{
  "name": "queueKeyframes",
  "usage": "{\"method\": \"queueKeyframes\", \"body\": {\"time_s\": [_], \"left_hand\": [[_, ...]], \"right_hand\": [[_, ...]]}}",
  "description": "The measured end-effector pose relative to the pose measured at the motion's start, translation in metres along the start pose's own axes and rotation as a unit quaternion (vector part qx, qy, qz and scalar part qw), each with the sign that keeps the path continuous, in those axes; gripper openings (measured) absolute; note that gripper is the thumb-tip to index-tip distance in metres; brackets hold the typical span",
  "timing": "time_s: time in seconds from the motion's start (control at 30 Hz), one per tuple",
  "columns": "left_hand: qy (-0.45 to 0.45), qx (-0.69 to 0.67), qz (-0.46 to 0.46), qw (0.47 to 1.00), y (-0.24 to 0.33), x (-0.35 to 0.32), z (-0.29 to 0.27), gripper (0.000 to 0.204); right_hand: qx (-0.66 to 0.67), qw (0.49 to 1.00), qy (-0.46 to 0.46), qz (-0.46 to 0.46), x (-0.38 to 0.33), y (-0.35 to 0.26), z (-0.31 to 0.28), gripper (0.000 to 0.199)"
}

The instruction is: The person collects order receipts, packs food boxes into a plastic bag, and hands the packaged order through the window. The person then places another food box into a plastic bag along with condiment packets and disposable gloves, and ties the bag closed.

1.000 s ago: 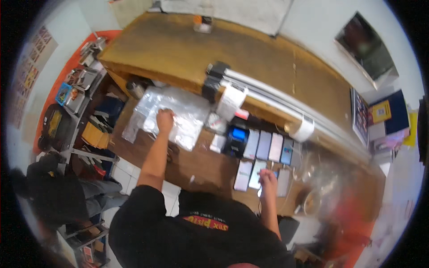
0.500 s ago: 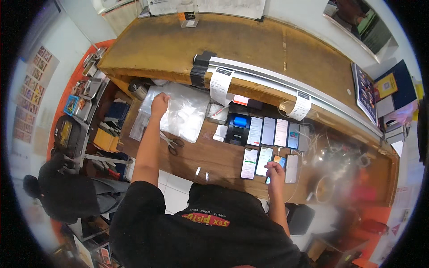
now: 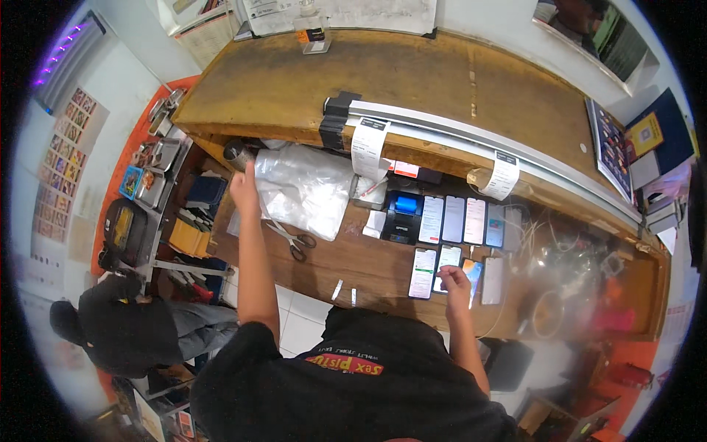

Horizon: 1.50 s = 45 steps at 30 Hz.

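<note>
My left hand [image 3: 244, 193] reaches to the left end of the lower shelf, beside a metal cup [image 3: 236, 153] and the clear plastic bags [image 3: 313, 188]. Its fingers look curled, with one pointing up near the cup; whatever they hold is hidden. Over the lower row of phones, my right hand [image 3: 456, 281] has its fingers drawn together in front of a lit phone [image 3: 448, 259]; I cannot make out anything in them. Flanking it are another lit phone [image 3: 422, 272] and a phone with a blue and orange screen [image 3: 474, 277]. Black-handled scissors [image 3: 297, 247] lie near the bags.
A small black printer [image 3: 404, 218] stands left of several upper-row phones. Paper slips [image 3: 368, 149] hang from the rail above. Loose cables and a cloudy plastic bag [image 3: 552, 265] fill the right end. A person in black [image 3: 129, 324] is at the lower left, by shelves with trays.
My left hand has moved left and slightly down, off the plastic bags toward the metal cup. My right hand stays over the phones. The whole view has shifted slightly.
</note>
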State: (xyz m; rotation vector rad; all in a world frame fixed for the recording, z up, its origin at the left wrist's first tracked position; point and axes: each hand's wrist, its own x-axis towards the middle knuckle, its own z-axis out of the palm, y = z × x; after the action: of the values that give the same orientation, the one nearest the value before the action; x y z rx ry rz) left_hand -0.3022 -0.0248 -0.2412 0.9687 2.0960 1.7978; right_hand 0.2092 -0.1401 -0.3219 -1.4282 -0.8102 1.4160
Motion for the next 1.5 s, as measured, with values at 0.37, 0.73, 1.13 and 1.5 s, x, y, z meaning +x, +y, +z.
{"method": "queueKeyframes", "body": {"time_s": [0.37,0.73,1.13,1.5], "left_hand": [[-0.489,-0.029,0.070,0.869,0.073,-0.296,0.030,0.017],[-0.518,-0.379,-0.553,0.531,-0.027,-0.298,0.024,0.044],[-0.465,-0.354,-0.321,0.746,-0.054,-0.245,0.057,0.028],[-0.469,-0.369,-0.429,0.679,-0.015,-0.244,0.048,0.022]], "right_hand": [[0.113,0.917,-0.350,0.155,-0.002,-0.008,0.105,0.044],[0.077,0.904,-0.418,0.051,-0.042,-0.065,0.050,0.035],[0.206,0.923,-0.320,-0.049,-0.058,-0.112,-0.024,0.032],[-0.108,0.984,-0.096,-0.106,0.011,-0.056,-0.093,0.036]]}}
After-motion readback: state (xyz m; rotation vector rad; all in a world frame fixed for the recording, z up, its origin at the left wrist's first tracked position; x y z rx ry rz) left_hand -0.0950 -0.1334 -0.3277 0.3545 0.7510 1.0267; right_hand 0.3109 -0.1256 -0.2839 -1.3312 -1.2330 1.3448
